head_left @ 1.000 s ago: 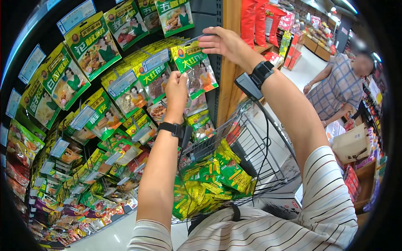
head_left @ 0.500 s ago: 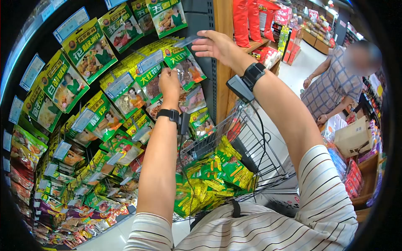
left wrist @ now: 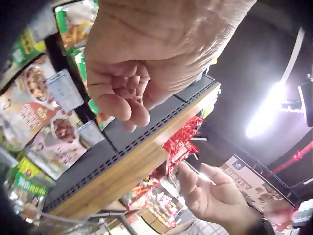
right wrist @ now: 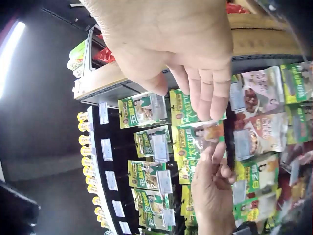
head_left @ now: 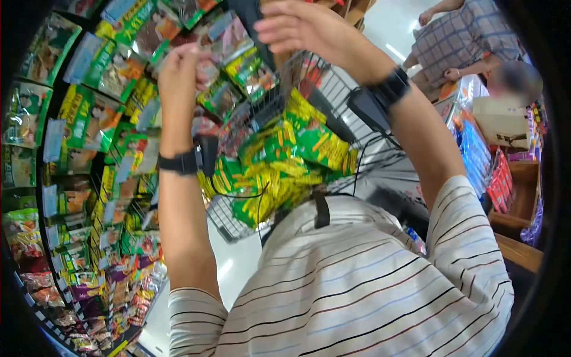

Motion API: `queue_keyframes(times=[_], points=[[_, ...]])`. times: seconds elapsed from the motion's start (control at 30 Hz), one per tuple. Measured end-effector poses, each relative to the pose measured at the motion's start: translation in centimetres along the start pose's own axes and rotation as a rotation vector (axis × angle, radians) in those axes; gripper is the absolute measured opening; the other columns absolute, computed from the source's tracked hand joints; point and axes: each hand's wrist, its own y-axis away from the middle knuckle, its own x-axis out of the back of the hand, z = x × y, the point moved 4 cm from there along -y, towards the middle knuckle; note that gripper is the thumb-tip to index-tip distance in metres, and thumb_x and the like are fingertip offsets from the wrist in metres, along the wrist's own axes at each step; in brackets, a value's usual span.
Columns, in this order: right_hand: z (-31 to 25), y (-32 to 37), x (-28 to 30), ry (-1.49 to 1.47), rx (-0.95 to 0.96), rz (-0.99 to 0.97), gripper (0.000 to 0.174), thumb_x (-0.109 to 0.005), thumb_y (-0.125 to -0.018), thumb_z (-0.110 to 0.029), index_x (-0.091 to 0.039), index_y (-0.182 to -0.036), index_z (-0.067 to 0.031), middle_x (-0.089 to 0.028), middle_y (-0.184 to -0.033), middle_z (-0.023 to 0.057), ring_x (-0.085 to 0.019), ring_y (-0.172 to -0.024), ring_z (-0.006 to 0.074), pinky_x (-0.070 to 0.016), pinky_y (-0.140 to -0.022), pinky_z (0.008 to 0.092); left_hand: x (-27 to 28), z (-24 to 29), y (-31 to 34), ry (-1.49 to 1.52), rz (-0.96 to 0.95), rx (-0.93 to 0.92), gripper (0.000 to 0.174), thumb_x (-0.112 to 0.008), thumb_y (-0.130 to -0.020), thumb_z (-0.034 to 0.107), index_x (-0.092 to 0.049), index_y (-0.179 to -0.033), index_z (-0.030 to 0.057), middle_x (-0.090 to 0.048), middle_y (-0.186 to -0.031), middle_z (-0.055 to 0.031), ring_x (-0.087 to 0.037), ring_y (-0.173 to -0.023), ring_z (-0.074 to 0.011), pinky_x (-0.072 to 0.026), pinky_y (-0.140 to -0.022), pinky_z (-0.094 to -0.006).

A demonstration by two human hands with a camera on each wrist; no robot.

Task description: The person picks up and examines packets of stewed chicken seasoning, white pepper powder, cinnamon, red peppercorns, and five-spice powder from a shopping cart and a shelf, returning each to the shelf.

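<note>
My left hand is raised in front of the hanging packets, fingers curled, and nothing shows in its grasp. In the left wrist view the left hand has its fingers bent toward the palm. My right hand is held up to the right with fingers extended. Seen from the right wrist, the right hand spreads above a green and yellow packet, and the left hand appears lower, in front of that row. Whether either hand touches a packet cannot be told.
A metal cart stands below the hands, filled with green and yellow packets. More packets line the shelving at left. A person in a checked shirt is at upper right, near a cardboard box.
The head view has tilted down and the image is blurred. My left hand has come away from the large packets and shifted left in view; my right hand stays raised with fingers extended.
</note>
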Motion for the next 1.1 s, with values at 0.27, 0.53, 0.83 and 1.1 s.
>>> queue_keyframes(times=[0.27, 0.53, 0.83, 1.1], points=[[12.8, 16.8, 2.1, 0.197, -0.505, 0.225, 0.030, -0.058, -0.095, -0.030, -0.062, -0.109, -0.0035, -0.068, -0.102, 0.0100, -0.067, -0.085, 0.0169, -0.0564, -0.076, 0.0320, 2.4, -15.1, 22.1, 0.037, -0.157, 0.684, 0.025, -0.057, -0.097, 0.030, -0.061, -0.095, 0.0061, -0.064, -0.075, -0.0023, -0.055, -0.055, -0.0079, -0.0437, -0.050, -0.0222], [20.2, 22.7, 0.0, 0.187, -0.767, 0.282, 0.029, -0.055, -0.097, -0.029, -0.062, -0.112, -0.0044, -0.069, -0.100, 0.0083, -0.067, -0.082, 0.0156, -0.0554, -0.072, 0.0301, 6.6, -20.1, 32.4, -0.147, -0.282, 1.008, 0.035, -0.063, -0.094, 0.038, -0.059, -0.080, 0.0062, -0.057, -0.060, -0.0020, -0.057, -0.053, -0.0097, -0.0433, -0.047, -0.0228], [21.6, 22.6, -2.4, 0.141, -0.754, 0.265, 0.026, -0.056, -0.098, -0.026, -0.061, -0.112, -0.0043, -0.067, -0.099, 0.0083, -0.066, -0.082, 0.0155, -0.0566, -0.070, 0.0312, 18.9, -16.5, 38.2, -0.448, -0.464, 1.234, 0.025, -0.067, -0.089, 0.032, -0.062, -0.085, 0.0078, -0.060, -0.065, -0.0006, -0.058, -0.057, -0.0089, -0.0432, -0.050, -0.0240], [21.0, 22.7, -2.0, 0.127, -0.711, 0.336, 0.026, -0.055, -0.099, -0.027, -0.062, -0.111, -0.0053, -0.069, -0.096, 0.0068, -0.067, -0.083, 0.0150, -0.0558, -0.072, 0.0293, 8.0, -28.2, 35.9, -0.528, -0.461, 0.625, 0.026, -0.060, -0.094, 0.033, -0.063, -0.096, 0.0073, -0.064, -0.076, -0.0045, -0.063, -0.068, -0.0152, -0.0479, -0.059, -0.0295]])
